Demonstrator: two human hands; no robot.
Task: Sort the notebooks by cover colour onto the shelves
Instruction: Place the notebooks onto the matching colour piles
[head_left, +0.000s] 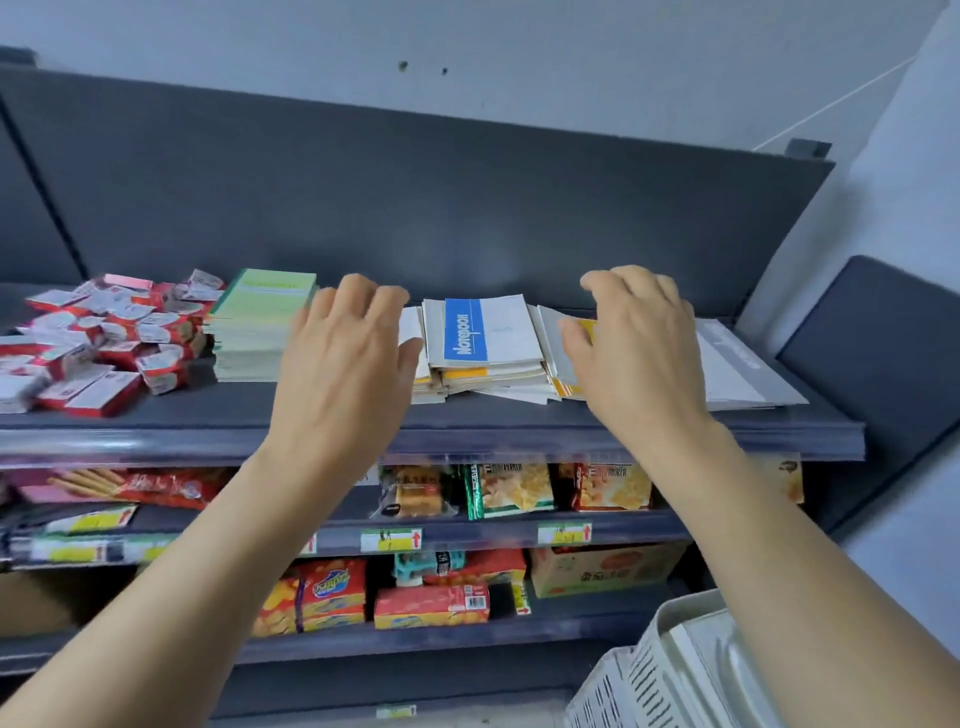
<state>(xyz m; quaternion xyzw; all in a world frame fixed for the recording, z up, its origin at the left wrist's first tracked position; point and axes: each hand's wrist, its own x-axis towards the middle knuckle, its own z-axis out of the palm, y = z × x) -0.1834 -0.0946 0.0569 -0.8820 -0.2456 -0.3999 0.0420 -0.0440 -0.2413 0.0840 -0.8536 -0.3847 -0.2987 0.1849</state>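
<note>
**Top shelf: notebook pile under both hands**

A mixed pile (483, 382) lies mid-way along the top shelf (311, 415), with a blue notebook (483, 332) uppermost. A green stack (260, 322) stands just left of it, beside red packets (93, 343). The left hand (337, 358) hovers at the pile's left edge, fingers loosely bent, holding nothing. The right hand (634, 353) pinches a tilted yellow notebook (587, 328) at the pile's right edge.
</note>
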